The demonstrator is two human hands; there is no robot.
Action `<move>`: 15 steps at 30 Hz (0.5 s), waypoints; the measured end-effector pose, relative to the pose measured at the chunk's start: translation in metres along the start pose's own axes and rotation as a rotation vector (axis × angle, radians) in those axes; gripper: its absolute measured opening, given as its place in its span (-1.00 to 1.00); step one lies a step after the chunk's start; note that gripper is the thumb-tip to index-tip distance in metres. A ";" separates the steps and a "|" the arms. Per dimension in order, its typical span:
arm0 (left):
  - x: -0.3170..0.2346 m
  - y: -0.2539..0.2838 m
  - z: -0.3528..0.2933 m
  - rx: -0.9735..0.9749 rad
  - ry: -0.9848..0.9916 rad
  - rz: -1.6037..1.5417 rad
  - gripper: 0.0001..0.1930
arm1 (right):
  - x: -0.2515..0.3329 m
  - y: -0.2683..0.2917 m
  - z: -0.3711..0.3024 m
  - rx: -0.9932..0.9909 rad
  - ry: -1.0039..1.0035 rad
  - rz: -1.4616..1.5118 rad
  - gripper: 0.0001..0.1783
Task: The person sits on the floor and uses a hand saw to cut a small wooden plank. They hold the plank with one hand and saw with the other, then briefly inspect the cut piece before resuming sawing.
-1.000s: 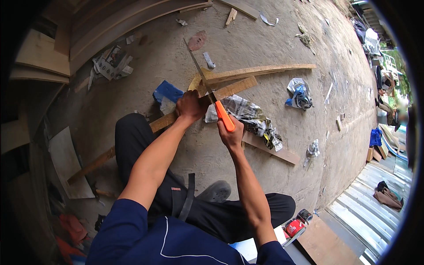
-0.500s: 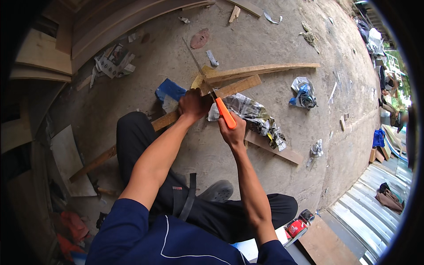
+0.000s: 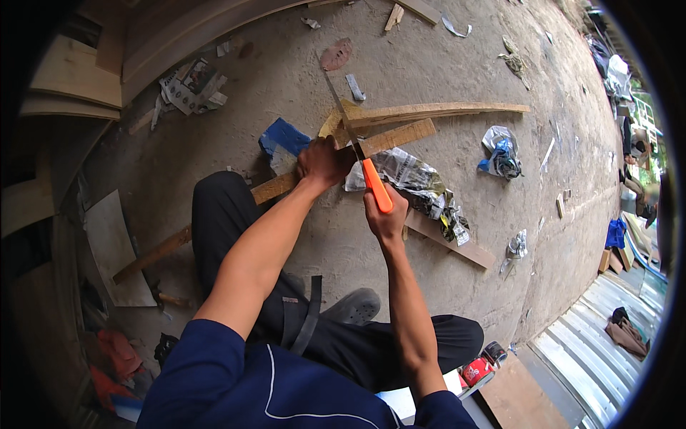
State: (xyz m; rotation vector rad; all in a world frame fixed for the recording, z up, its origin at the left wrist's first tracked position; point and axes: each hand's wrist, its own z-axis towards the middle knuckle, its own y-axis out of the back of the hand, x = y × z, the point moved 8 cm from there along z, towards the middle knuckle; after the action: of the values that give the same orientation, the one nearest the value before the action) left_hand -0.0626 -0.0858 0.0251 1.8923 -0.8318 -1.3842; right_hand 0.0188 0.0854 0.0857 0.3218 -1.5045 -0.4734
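Note:
My right hand [image 3: 386, 216] is closed around the orange handle [image 3: 377, 186] of a handsaw. Its thin blade [image 3: 341, 104] points away from me and lies across a long wooden strip [image 3: 404, 136]. Close to the blade's left side, my left hand [image 3: 324, 163] grips that strip and presses it down. The strip runs from beside my left leg up to the right, its cut-off end past the saw. Beneath and beyond it rests a second, slightly curved wooden piece [image 3: 450, 110]. How deep the blade sits in the wood is hidden.
Crumpled newspaper [image 3: 418, 182] lies right of the saw, beside a flat board [image 3: 457, 243]. A blue scrap [image 3: 284, 137] is left of my left hand. Wooden panels [image 3: 71, 75] stand far left; corrugated metal sheeting [image 3: 586, 325] is at right. A hammer [image 3: 174, 300] lies near my left leg.
The view has shifted slightly, moving the floor things a little to the right. The saw's angle across the strip has changed slightly; both hands keep their grips.

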 end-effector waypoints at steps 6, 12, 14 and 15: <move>0.000 -0.007 0.002 0.019 -0.013 0.014 -0.48 | -0.001 0.004 -0.005 0.020 -0.024 0.011 -0.82; 0.003 -0.008 0.001 0.038 -0.006 0.021 -0.51 | 0.002 0.001 -0.013 0.023 0.027 -0.014 -0.81; 0.002 -0.010 0.001 0.063 0.006 0.031 -0.49 | 0.002 0.003 -0.017 0.020 0.020 -0.014 -0.80; 0.003 -0.010 0.000 0.048 0.012 0.042 -0.48 | 0.001 0.003 -0.017 0.016 -0.001 0.003 -0.81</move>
State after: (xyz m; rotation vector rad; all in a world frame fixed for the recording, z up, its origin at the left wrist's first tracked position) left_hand -0.0608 -0.0826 0.0155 1.9068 -0.9015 -1.3370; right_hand 0.0361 0.0859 0.0868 0.3321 -1.5103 -0.4590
